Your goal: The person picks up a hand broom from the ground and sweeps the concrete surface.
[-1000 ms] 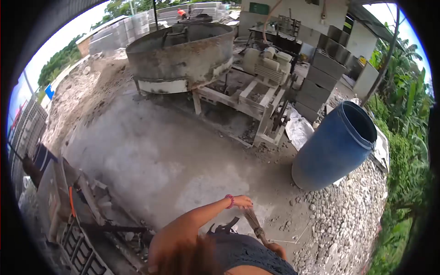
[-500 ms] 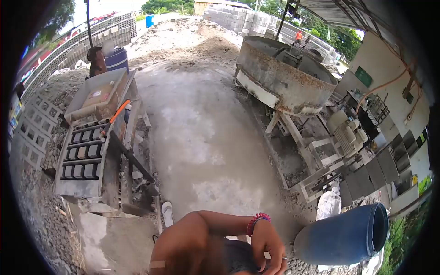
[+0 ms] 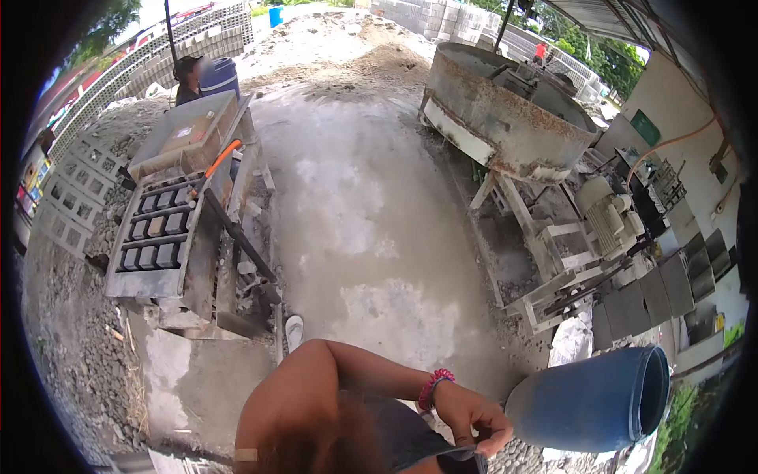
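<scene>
From the lower left, my left arm reaches across my body, with a pink beaded bracelet (image 3: 435, 387) at the wrist. My left hand (image 3: 476, 417) is closed, its fingers and thumb pinching the edge of the dark garment (image 3: 392, 433) I am wearing. The pinched edge stands out a little from my body. A blue plastic barrel (image 3: 580, 401) lies tilted just right of this hand, apart from it. My right hand is not in view.
A block-moulding machine (image 3: 146, 280) with an orange-handled lever (image 3: 223, 156) stands left. On the right are a rusty round mixer (image 3: 505, 110) and a motor (image 3: 608, 221). Between them runs a concrete floor (image 3: 339, 245). A person (image 3: 187, 79) is beside another blue barrel (image 3: 219, 77).
My left hand has shifted slightly right and up, and the garment edge now shows pulled out in its fingers. The view has tilted down and turned slightly left.
</scene>
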Tool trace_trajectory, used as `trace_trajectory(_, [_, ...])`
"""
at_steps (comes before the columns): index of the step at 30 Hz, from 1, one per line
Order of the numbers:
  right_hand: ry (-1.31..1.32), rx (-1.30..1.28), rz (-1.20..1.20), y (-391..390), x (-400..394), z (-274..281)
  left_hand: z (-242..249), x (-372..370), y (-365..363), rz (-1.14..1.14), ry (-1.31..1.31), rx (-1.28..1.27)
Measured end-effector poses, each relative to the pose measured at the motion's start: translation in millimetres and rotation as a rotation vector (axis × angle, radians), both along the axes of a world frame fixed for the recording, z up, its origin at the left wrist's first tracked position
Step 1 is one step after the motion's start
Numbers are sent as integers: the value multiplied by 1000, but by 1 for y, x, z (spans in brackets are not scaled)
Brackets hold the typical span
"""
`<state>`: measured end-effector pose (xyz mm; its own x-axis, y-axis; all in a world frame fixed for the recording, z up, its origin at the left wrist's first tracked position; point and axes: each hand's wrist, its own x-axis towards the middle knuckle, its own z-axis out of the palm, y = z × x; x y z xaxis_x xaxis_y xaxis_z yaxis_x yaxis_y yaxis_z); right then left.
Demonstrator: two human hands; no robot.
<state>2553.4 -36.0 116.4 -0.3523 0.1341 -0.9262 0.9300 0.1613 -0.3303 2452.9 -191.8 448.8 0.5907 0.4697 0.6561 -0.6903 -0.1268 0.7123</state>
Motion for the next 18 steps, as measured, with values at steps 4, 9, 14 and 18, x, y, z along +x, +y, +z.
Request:
trace_trajectory(4, [48,-48,-117,-20,59,-20,23,-3,0,188,-184,-155])
trace_trajectory(9, [-28,-130,-346,-69,121,-22,35,21,11,83,-408,35])
trace_trajectory(14, [-90,-189,-560,-94,159,-39,32,53,13,-348,-594,-90])
trace_trajectory(18, [-51,-168,-686,-111,178,-53,24,81,5,-341,-673,-313])
